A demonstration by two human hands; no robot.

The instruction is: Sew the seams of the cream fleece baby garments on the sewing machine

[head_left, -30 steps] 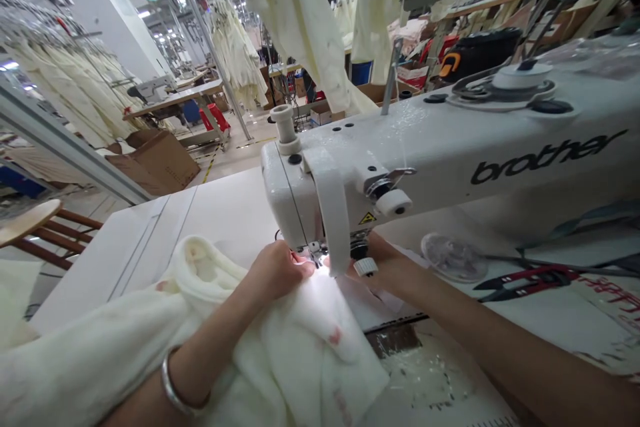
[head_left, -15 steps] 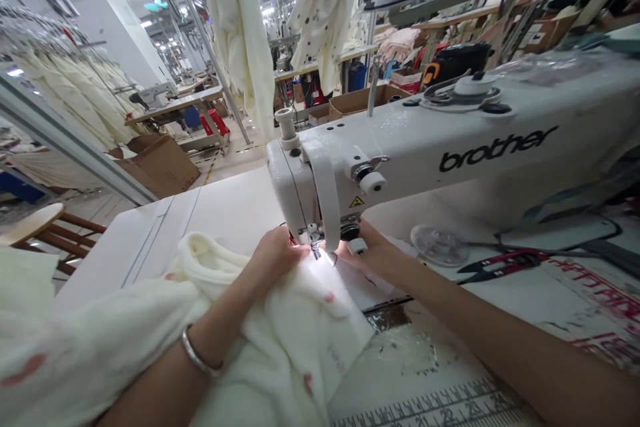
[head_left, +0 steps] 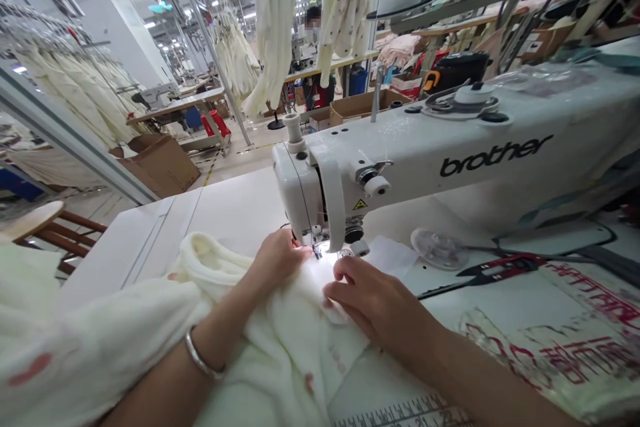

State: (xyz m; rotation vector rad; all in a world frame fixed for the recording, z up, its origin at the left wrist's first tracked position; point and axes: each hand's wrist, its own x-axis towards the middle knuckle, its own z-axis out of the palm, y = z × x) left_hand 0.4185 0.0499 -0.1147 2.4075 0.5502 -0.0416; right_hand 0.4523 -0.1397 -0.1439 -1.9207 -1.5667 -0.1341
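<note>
Two bare hands work at the front of a sewing machine [head_left: 410,150], one on each side of its lit foot [head_left: 317,251]. Between and below them lies the cloth [head_left: 283,353], cream with pinkish patches; it spreads over the table [head_left: 235,197] in front of the machine, with one part reaching the foot and a long fold running off to the left under the forearm. The left hand [head_left: 281,255] rests on the cloth with its fingers close together, tips just beside the foot; whether they pinch the cloth or only press it cannot be told. A silver bangle [head_left: 203,355] circles the left wrist. The right hand [head_left: 373,293] is near the foot on the other side, apart from the left, thumb and forefinger curled towards each other over the cloth's edge (whether they grip it, the view does not show).

Right of that hand, a clear round plastic piece [head_left: 440,248] lies on the table under the machine's arm, near red-and-black snips [head_left: 500,269]. Red lettering [head_left: 583,350] marks the surface further right, and a printed ruler scale [head_left: 400,412] shows at the bottom edge. Beyond the table stand a wooden stool [head_left: 40,219] and a carton [head_left: 163,163]; pale garments [head_left: 275,20] hang past the machine.
</note>
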